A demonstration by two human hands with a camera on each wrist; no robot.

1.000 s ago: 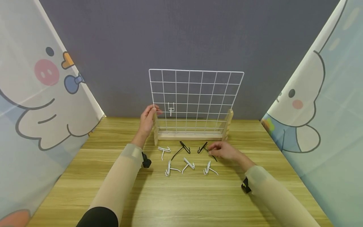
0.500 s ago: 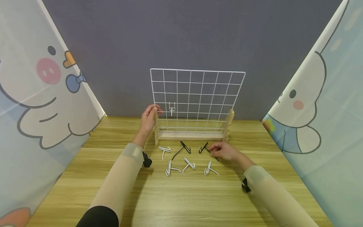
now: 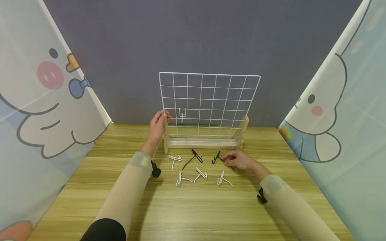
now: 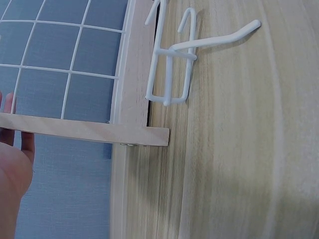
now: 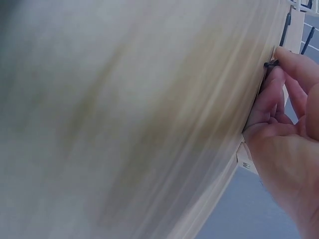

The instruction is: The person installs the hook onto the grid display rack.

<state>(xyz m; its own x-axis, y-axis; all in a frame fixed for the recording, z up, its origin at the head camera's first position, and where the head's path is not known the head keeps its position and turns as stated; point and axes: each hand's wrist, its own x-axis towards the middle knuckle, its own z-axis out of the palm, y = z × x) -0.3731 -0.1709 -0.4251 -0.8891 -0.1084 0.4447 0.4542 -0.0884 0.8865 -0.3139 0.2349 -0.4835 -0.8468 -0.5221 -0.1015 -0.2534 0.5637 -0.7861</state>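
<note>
While the wooden desk (image 3: 193,207) stretched from the near edge back to a grey wall (image 3: 199,36), printed curtains (image 3: 36,110) closed it in along its left and right edges. Toward the far edge, near the middle, stood a white wire grid (image 3: 209,100), upright in a wooden stand (image 3: 202,144) with a post at each end. One small white hook (image 3: 182,114) hung on the grid, low in its left part.

At the left post was the left hand (image 3: 157,126), its fingers (image 3: 165,116) curled round the top of the post and the grid's left edge, holding them. The left wrist view showed only the heel of that hand beside the wooden frame, with a white hook (image 4: 172,59) lying on the desk just beside the stand's base.

In front of the stand's right half was the right hand (image 3: 239,160), resting low on the desk, its fingers (image 5: 275,92) pinching the shaft of a black hook (image 3: 217,157) that lay on the wood. The right wrist view was blurred, yet it showed fingertips closed on a dark bit of wire.

Left of that hook lay a second black hook (image 3: 194,156), apart from it. Four white hooks lay loose nearby: one (image 3: 175,159) at the left of the group, and three (image 3: 199,174) in a row nearer the front edge, none touching another.
</note>
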